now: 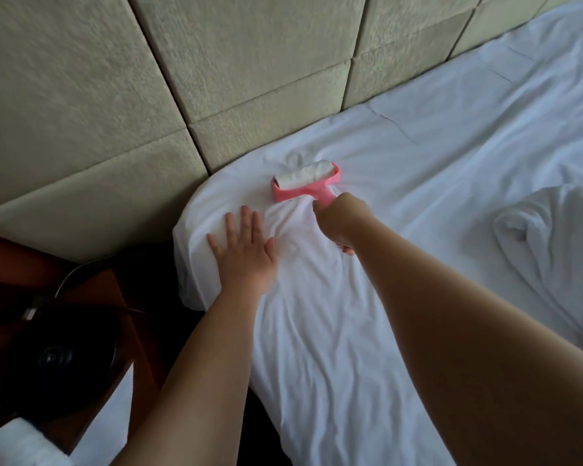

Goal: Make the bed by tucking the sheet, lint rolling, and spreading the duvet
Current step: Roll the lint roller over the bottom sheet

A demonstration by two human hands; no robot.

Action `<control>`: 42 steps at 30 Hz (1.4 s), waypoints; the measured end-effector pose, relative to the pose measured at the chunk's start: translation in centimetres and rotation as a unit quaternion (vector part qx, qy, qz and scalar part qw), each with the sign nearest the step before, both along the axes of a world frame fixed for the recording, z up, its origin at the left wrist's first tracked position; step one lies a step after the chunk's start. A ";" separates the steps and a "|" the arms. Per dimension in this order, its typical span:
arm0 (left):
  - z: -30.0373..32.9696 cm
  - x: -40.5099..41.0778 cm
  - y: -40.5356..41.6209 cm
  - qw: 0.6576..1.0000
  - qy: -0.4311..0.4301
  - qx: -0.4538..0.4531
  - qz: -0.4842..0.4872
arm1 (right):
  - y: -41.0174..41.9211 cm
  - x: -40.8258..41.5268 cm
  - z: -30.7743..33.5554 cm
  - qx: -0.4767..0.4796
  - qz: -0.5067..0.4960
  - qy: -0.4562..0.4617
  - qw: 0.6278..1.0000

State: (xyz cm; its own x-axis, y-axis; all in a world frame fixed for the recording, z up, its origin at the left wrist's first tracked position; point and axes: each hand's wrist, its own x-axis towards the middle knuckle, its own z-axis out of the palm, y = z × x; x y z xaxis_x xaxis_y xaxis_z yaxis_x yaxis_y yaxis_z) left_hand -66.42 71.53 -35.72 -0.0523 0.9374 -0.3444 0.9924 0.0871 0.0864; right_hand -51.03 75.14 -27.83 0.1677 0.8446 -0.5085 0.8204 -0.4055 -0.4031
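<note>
Right hand [339, 218] fingers clamped on pink lint roller [305, 181] handle, roller on white sheet [435, 156], left hand [244, 255] fingers apart, pressing sheet flat

Bed corner by headboard: open sheet to the right, hemmed in at the left and the rear

Padded headboard [216, 79] walled off the rear, flush against the sheet [418, 156]. Left hand [241, 250] lay flat at the corner edge; right hand [342, 218] gripped the pink lint roller [303, 181] just beyond it, a narrow wrinkled gap between them. Both forearms crossed the near sheet. Dark wooden nightstand [91, 331] with a black round object [58, 358] and cable [78, 272] blocked the left side. Bunched white bedding [532, 230] rose at right; broad flat sheet lay open beyond the roller toward the far right
</note>
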 end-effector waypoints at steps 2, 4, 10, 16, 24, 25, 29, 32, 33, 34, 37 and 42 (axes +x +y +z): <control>0.1 -0.2 -1.6 1.000 -0.007 -0.008 0.000 | -2.3 0.9 0.0 -0.005 -0.005 -0.001 1.000; 0.3 -0.1 -3.8 1.000 -0.008 -0.023 0.008 | -5.4 2.1 -0.1 -0.011 -0.007 -0.009 1.000; 1.8 2.7 -11.8 0.996 -0.027 -0.078 0.022 | -15.2 5.9 1.0 -0.031 -0.016 -0.011 0.999; 3.4 6.2 -17.6 0.987 -0.042 -0.154 -0.025 | -23.0 10.1 3.6 -0.024 -0.031 -0.051 0.998; 4.9 8.0 -17.7 0.982 -0.029 -0.178 -0.056 | -27.1 14.2 4.3 -0.045 -0.082 -0.073 0.993; 4.7 8.3 -17.6 0.982 -0.025 -0.176 -0.057 | -27.1 13.9 4.0 -0.052 -0.085 -0.064 0.993; 3.6 9.0 -16.4 0.986 -0.027 -0.156 -0.058 | -24.9 13.2 3.0 -0.063 -0.085 -0.040 0.994; 2.8 9.4 -14.1 0.988 -0.037 -0.139 -0.053 | -21.7 13.1 2.7 -0.071 -0.087 -0.039 0.993; 2.6 9.5 -13.3 0.989 -0.040 -0.134 -0.047 | -20.6 13.0 2.6 -0.071 -0.088 -0.037 0.993; 2.3 9.5 -12.3 0.990 -0.042 -0.128 -0.040 | -19.3 12.7 2.6 -0.067 -0.089 -0.034 0.993; 1.3 9.4 -9.3 0.994 -0.034 -0.092 -0.040 | -14.9 11.4 1.7 -0.050 -0.076 -0.019 0.996; 1.1 8.5 -1.6 0.995 -0.023 -0.071 -0.070 | -6.3 9.4 0.8 -0.038 -0.098 0.010 0.994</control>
